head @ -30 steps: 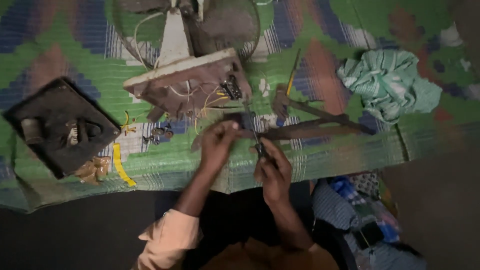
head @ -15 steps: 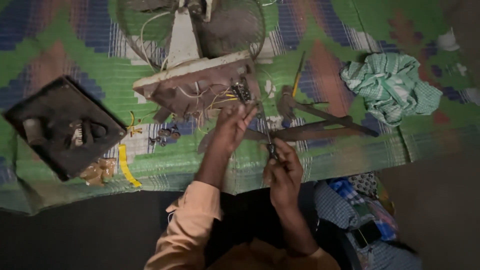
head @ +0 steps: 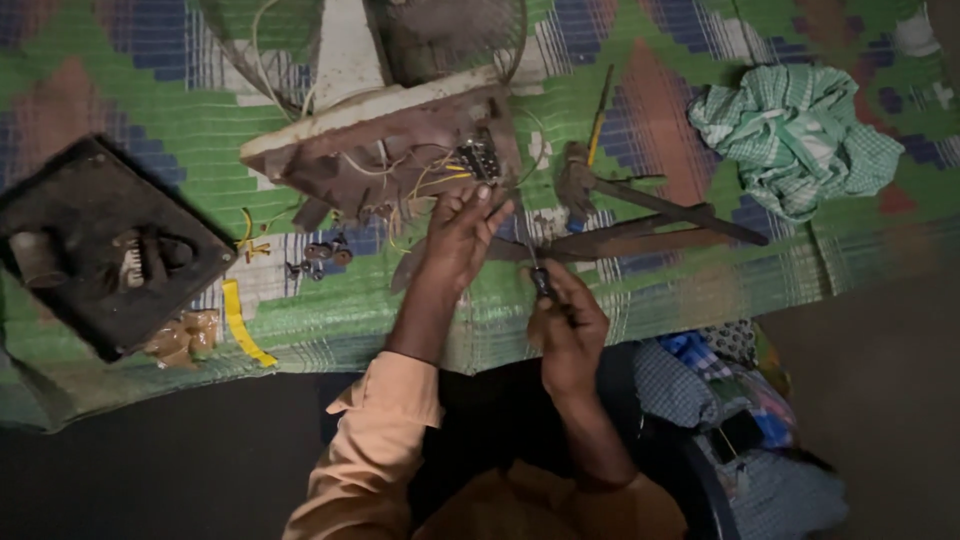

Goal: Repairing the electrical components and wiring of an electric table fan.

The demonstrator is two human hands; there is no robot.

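Dim room, dark floor, with a green, blue and white woven mat (head: 640, 300) spread across the upper part of the view. At 12 o'clock lay a table fan on its side, its wire guard (head: 440, 30) and white stem above an opened fan base (head: 380, 150) showing loose yellow and white wires and a small switch block (head: 478, 160). The bottom cover looked already off, and small screws or parts (head: 318, 258) lay loose on the mat at 9 o'clock of the hands, so the work seemed mid-way: opened up, wiring not closed again.

The left hand (head: 455, 240) reached up to the wires at the base's lower edge, fingers spread narrow, touching or pinching a wire; which one I could not tell. The right hand (head: 568, 335) was closed around a dark-handled screwdriver (head: 540, 280), tip pointing to 12.

A hammer (head: 600, 190) and a long rusty blade (head: 620, 240) lay at 2 o'clock, a green checked cloth (head: 795, 135) further right. At 9 o'clock, a dark square plate (head: 60, 300) and a yellow strip (head: 243, 325). No readable labels or packages.
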